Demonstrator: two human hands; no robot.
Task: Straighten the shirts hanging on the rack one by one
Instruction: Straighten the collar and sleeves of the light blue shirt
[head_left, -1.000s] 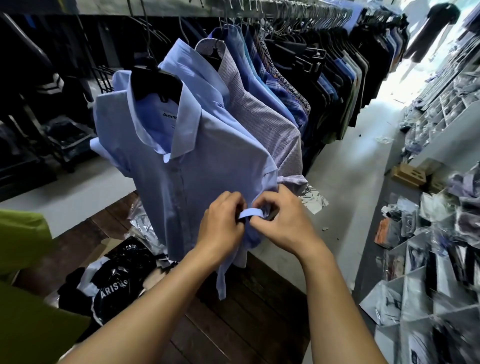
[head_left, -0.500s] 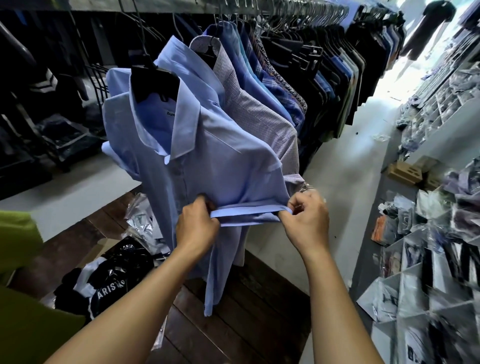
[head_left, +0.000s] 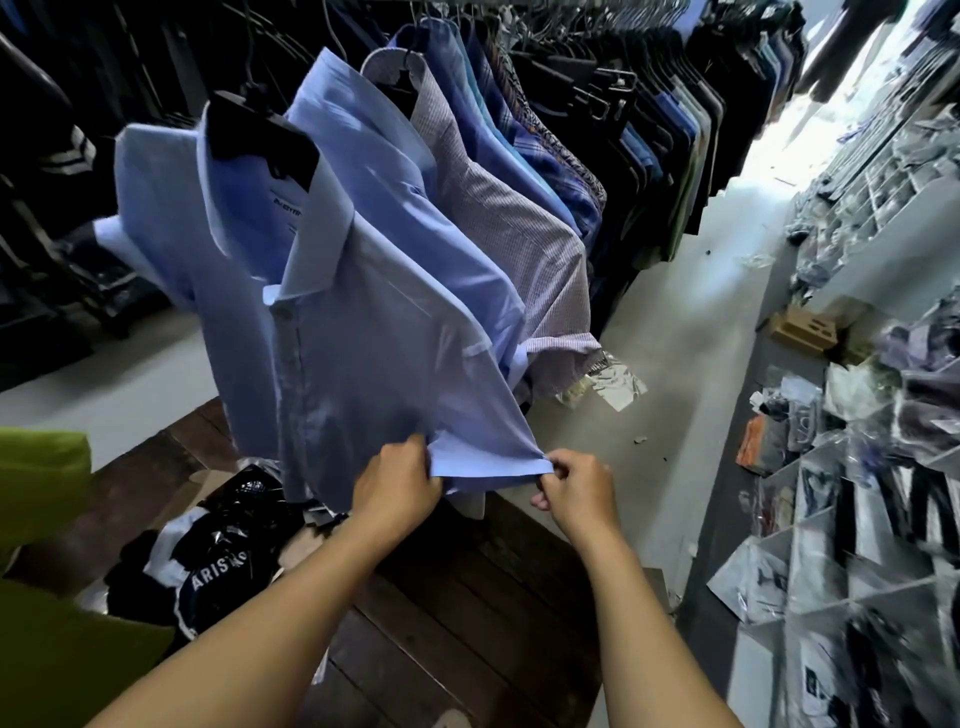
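Big picture first: the packed rack of hanging shirts ran from twelve o'clock off toward one, dark garments crowding its far end. At three to five o'clock, shelves of plastic-wrapped goods filled the right edge, blurred, so their contents were hard to make out. A pale floor aisle ran between rack and shelves, with a cardboard box at three o'clock. Dark wooden boards lay at six o'clock, under both forearms. Green fabric sat at eight o'clock, and a black printed bag lay at seven.

Now the task's thing: the front light blue shirt hung dead centre on a black hanger, collar at eleven o'clock, swung out from the row. Right behind it at twelve hung a second blue shirt, then a checked shirt toward one. Nothing stood between the hands and the front shirt.

And the hands, both just below centre. The sleeve hem was stretched flat between them. The left hand, back to the camera, had its fingers curled and gripping the hem's left end. The right hand pinched the hem's right corner between thumb and forefinger, other fingers tucked in. Both forearms reached up from six o'clock, bare.
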